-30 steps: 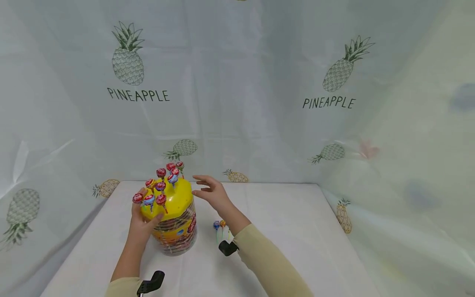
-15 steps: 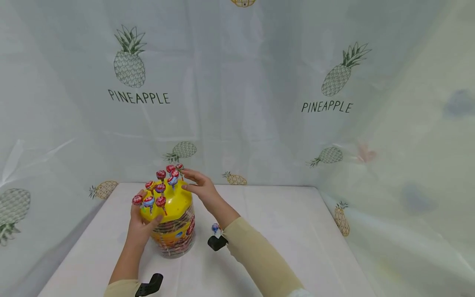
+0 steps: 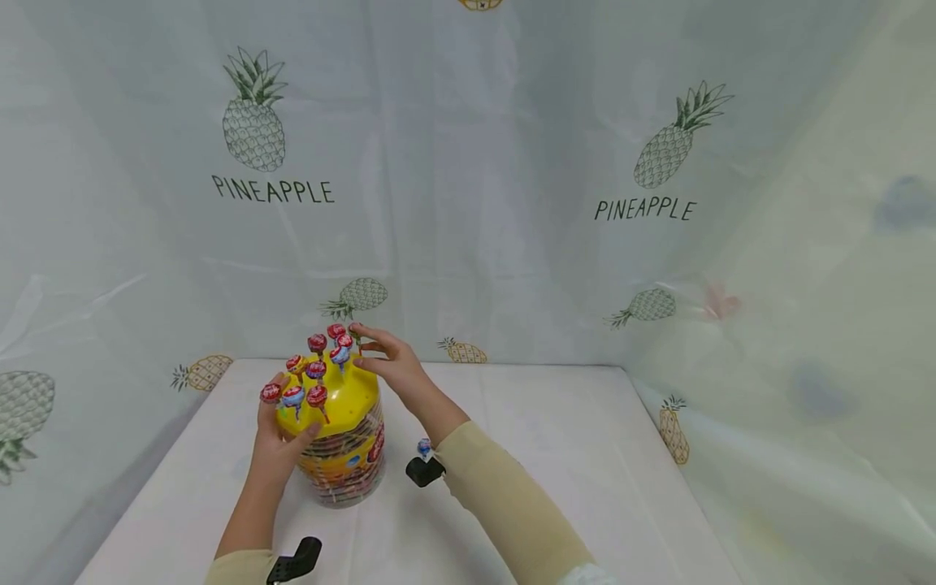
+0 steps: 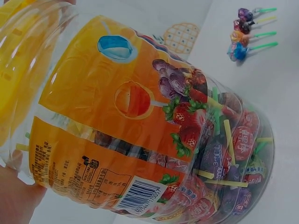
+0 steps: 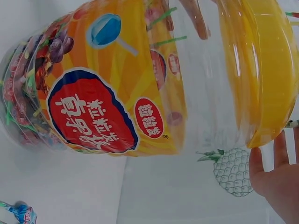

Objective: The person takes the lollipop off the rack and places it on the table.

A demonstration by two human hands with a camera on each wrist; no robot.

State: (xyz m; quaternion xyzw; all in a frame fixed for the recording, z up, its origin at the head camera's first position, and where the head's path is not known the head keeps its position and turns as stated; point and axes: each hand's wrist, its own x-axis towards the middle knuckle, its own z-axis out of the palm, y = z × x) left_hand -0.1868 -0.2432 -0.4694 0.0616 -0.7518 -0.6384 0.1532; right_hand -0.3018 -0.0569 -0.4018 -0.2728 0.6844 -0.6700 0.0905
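Observation:
A clear plastic jar of lollipops (image 3: 344, 467) stands upright on the table, with a yellow lid (image 3: 349, 398). Several wrapped lollipops (image 3: 317, 396) stick up from the lid's left and back. My left hand (image 3: 276, 443) grips the lid's left side, thumb at the front. At the back right, my right hand (image 3: 400, 370) reaches over the lid, its index finger touching a red-and-green lollipop (image 3: 355, 329). In the right wrist view, the right thumb (image 5: 257, 163) lies against the lid's edge; the other fingertips are partly out of frame.
Several loose lollipops (image 4: 239, 50) lie in a row on the white table (image 3: 541, 479) right of the jar; in the head view the right forearm hides most of them. A pineapple-print sheet (image 3: 468, 203) hangs behind the table. Wrist cameras (image 3: 426, 470) stick out from both sleeves.
My right hand has moved left from beside the lid to the lollipop at its back right, and the right forearm now covers more of the loose lollipops. The left hand keeps its grip.

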